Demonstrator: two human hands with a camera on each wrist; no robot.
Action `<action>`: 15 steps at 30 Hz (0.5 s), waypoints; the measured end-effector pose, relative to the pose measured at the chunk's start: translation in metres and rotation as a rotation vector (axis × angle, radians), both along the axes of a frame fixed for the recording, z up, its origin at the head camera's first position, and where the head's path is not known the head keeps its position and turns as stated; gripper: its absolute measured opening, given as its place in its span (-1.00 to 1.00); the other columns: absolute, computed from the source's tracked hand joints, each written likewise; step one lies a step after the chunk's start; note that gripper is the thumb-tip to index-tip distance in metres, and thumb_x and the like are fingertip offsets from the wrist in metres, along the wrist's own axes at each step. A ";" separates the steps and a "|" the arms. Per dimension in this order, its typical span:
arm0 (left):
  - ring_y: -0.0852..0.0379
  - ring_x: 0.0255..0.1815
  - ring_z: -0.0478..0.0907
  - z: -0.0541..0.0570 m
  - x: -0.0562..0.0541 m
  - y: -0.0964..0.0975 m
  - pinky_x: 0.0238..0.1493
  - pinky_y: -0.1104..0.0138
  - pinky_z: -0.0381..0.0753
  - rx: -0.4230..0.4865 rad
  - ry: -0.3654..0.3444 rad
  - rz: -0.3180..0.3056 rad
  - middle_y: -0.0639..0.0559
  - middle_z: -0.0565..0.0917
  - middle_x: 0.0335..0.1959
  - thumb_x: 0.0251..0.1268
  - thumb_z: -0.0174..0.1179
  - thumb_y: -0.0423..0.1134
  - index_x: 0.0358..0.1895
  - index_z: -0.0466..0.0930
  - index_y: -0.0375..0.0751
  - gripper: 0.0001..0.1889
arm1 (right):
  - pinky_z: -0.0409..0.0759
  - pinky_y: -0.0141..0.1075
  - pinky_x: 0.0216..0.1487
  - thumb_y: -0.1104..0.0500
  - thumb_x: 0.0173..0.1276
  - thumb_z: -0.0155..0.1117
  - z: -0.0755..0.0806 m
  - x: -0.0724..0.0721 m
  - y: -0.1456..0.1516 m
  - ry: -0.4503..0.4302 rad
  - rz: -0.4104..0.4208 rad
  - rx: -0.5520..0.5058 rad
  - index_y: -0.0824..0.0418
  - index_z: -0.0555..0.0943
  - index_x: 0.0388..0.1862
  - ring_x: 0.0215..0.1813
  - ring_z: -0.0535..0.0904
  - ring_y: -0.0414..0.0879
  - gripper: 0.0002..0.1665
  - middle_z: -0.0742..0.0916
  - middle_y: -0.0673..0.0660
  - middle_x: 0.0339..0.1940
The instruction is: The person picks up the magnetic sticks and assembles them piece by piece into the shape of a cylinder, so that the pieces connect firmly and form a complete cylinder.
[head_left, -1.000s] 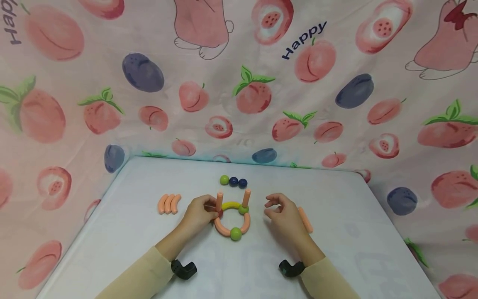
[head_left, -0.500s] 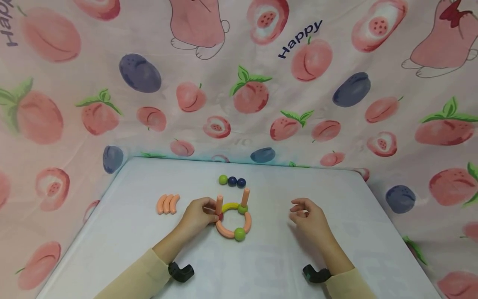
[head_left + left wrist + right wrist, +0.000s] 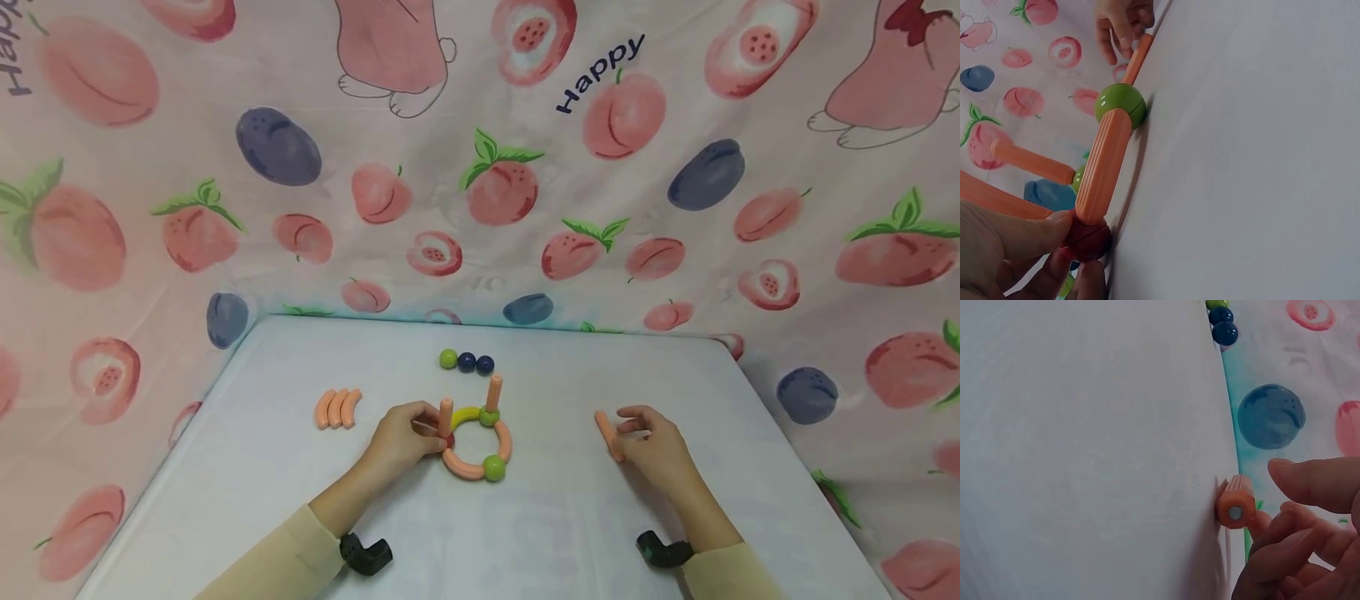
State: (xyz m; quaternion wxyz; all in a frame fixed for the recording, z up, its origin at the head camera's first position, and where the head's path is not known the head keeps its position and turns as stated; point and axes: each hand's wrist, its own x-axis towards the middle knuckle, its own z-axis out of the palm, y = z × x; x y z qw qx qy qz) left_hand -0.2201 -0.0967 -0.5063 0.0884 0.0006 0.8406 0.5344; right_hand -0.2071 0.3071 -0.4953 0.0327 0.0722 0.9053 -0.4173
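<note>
My left hand (image 3: 405, 435) pinches a red ball (image 3: 1087, 240) at the left of a ring of magnetic sticks and balls. The ring joins curved orange sticks (image 3: 465, 468), a curved yellow stick (image 3: 467, 413), a green ball (image 3: 494, 467) at the front and another green ball (image 3: 489, 417) at the back. One straight orange stick (image 3: 446, 417) stands up from the red ball, another orange stick (image 3: 494, 392) from the back green ball. My right hand (image 3: 656, 448) is at a loose straight orange stick (image 3: 1235, 509) lying on the table, its thumb apart from the stick and fingers loosely bent beside it.
Three curved orange sticks (image 3: 339, 409) lie side by side at the left. Behind the ring sit a green ball (image 3: 448, 359) and two dark blue balls (image 3: 476, 363) in a row. A fruit-printed cloth (image 3: 480, 167) hangs behind the white table (image 3: 555, 533).
My right hand has moved right, away from the ring, to the loose straight stick. The left hand keeps its pinch on the red ball; the ring has turned and shifted slightly right.
</note>
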 end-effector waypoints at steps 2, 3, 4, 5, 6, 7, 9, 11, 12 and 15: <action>0.13 -0.09 0.73 0.000 0.001 0.001 -0.13 0.29 0.75 0.003 0.000 -0.002 -0.02 0.78 -0.11 0.15 0.57 -0.45 -0.10 0.75 -0.14 -0.72 | 0.62 -0.28 -0.25 0.17 0.38 0.49 -0.002 -0.001 -0.002 -0.027 0.004 -0.015 0.25 0.54 0.43 -0.14 0.66 -0.05 -0.33 0.74 0.30 0.17; 0.13 -0.10 0.73 0.000 0.001 0.001 -0.13 0.29 0.75 0.004 -0.003 -0.003 -0.02 0.77 -0.11 0.15 0.57 -0.45 -0.10 0.75 -0.14 -0.71 | 0.63 -0.27 -0.27 0.17 0.37 0.51 -0.003 -0.002 -0.003 -0.041 0.007 -0.021 0.26 0.54 0.43 -0.16 0.67 -0.05 -0.32 0.74 0.31 0.16; 0.13 -0.10 0.73 0.000 0.001 0.002 -0.13 0.29 0.75 0.005 -0.005 -0.004 -0.02 0.77 -0.11 0.14 0.58 -0.45 -0.10 0.75 -0.15 -0.71 | 0.65 -0.27 -0.30 0.16 0.37 0.53 -0.003 -0.003 -0.005 -0.054 0.011 -0.025 0.27 0.53 0.43 -0.19 0.67 -0.06 -0.31 0.73 0.31 0.16; 0.13 -0.11 0.73 0.000 0.001 0.002 -0.14 0.29 0.75 0.007 -0.007 -0.005 -0.02 0.77 -0.11 0.14 0.58 -0.45 -0.10 0.75 -0.15 -0.71 | 0.66 -0.27 -0.31 0.16 0.36 0.54 -0.004 -0.004 -0.007 -0.067 0.012 -0.025 0.27 0.53 0.42 -0.20 0.67 -0.06 -0.30 0.74 0.29 0.14; 0.13 -0.11 0.73 0.000 0.002 0.003 -0.14 0.29 0.75 0.008 -0.008 -0.005 -0.02 0.77 -0.11 0.14 0.58 -0.45 -0.11 0.75 -0.15 -0.71 | 0.66 -0.26 -0.32 0.16 0.34 0.55 -0.005 -0.005 -0.009 -0.077 0.010 -0.022 0.26 0.54 0.42 -0.22 0.66 -0.06 -0.30 0.74 0.27 0.11; 0.13 -0.11 0.73 0.000 0.002 0.003 -0.13 0.29 0.75 0.008 -0.011 -0.005 -0.02 0.77 -0.12 0.14 0.58 -0.44 -0.11 0.75 -0.15 -0.71 | 0.66 -0.26 -0.35 0.18 0.33 0.56 -0.006 -0.006 -0.011 -0.088 0.010 -0.025 0.27 0.54 0.41 -0.25 0.64 -0.05 -0.30 0.73 0.25 0.08; 0.13 -0.12 0.73 0.000 0.003 0.004 -0.13 0.29 0.75 0.007 -0.010 -0.009 -0.02 0.77 -0.12 0.14 0.59 -0.45 -0.11 0.75 -0.16 -0.71 | 0.64 -0.27 -0.37 0.19 0.31 0.56 -0.007 -0.008 -0.015 -0.087 0.025 -0.009 0.30 0.56 0.38 -0.28 0.61 -0.07 -0.31 0.72 0.22 -0.02; 0.14 -0.12 0.74 0.001 0.004 0.005 -0.13 0.29 0.76 0.010 -0.014 -0.012 -0.01 0.78 -0.12 0.14 0.58 -0.45 -0.11 0.75 -0.16 -0.71 | 0.62 -0.28 -0.42 0.22 0.31 0.55 -0.007 -0.010 -0.020 -0.092 0.036 -0.002 0.30 0.58 0.37 -0.35 0.59 -0.07 -0.34 0.71 0.18 -0.11; 0.14 -0.13 0.73 0.001 0.004 0.005 -0.13 0.29 0.76 0.012 -0.017 -0.014 0.00 0.78 -0.13 0.14 0.58 -0.46 -0.10 0.75 -0.16 -0.71 | 0.61 -0.28 -0.43 0.23 0.31 0.54 -0.007 -0.010 -0.022 -0.095 0.043 0.001 0.30 0.59 0.36 -0.37 0.58 -0.07 -0.35 0.70 0.16 -0.14; 0.14 -0.15 0.74 0.003 0.006 0.006 -0.13 0.29 0.76 0.019 -0.028 -0.025 0.02 0.81 -0.16 0.15 0.56 -0.47 -0.10 0.75 -0.15 -0.71 | 0.59 -0.30 -0.43 0.25 0.29 0.50 -0.006 -0.010 -0.029 -0.104 0.074 0.015 0.29 0.62 0.35 -0.38 0.57 -0.09 -0.38 0.70 0.14 -0.18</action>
